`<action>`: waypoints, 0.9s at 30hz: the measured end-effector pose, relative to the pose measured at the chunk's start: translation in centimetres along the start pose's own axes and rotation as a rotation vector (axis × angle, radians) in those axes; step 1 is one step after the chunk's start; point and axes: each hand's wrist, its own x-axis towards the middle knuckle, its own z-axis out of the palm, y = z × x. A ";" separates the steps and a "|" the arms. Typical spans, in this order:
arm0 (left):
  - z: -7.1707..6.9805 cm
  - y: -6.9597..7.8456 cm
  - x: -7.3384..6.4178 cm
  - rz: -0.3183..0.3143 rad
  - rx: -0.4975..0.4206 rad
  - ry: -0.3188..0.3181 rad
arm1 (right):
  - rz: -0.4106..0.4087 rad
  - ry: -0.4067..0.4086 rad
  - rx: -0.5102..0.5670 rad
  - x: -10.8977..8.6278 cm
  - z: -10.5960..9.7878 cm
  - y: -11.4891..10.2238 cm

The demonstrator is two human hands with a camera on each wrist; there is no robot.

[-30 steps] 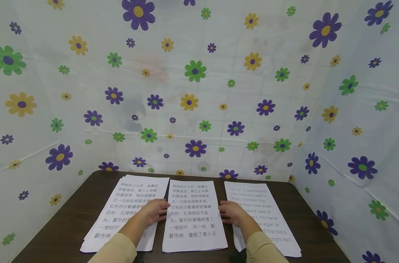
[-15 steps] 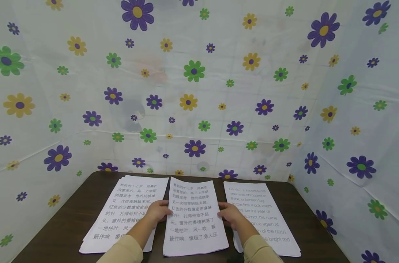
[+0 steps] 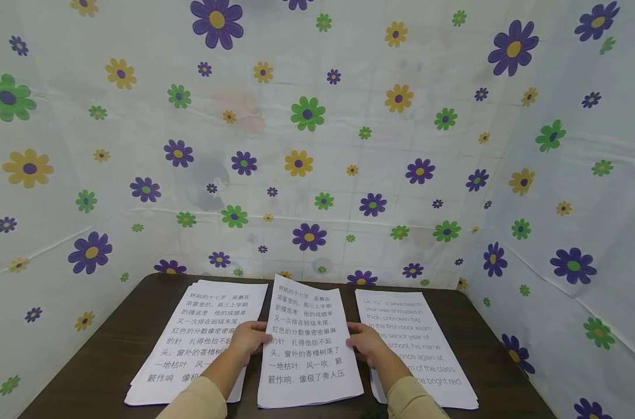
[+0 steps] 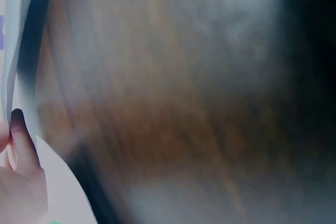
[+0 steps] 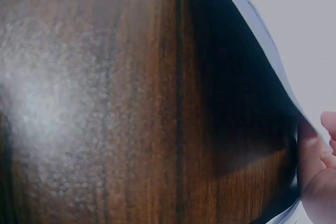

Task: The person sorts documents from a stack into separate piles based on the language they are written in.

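In the head view, both hands hold the middle stack of printed paper (image 3: 304, 349), which carries Chinese text. My left hand (image 3: 249, 337) pinches its left edge, thumb on top and fingers beneath. On the opposite edge, my right hand (image 3: 366, 340) pinches in the same way. The far left corner of the stack curls upward. In the right wrist view, the paper's edge (image 5: 262, 38) stands raised over the dark wood, with fingers (image 5: 310, 156) under it. The left wrist view catches the paper edge (image 4: 13, 40) and part of the left hand (image 4: 23, 177) at its border.
A second stack of Chinese-text paper (image 3: 191, 343) lies to the left, partly under the left forearm. On the right lies a stack with English text (image 3: 432, 349), partly covered by the right forearm. The dark wooden table (image 3: 102, 343) meets a flower-patterned curtain (image 3: 317, 157) behind and at both sides.
Both hands have moved in to the middle stack's side edges and taken hold of it. Its far edge has lifted, the left corner most. The two outer stacks have stayed put.
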 end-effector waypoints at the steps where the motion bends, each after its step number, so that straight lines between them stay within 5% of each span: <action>1: 0.0 0.0 0.0 0.002 0.000 -0.002 | 0.000 0.002 0.001 0.0 0.0 0.0; 27: -0.1 -1.0 0.9 0.050 -0.180 -0.044 | 0.001 0.081 -0.008 0.3 0.2 0.4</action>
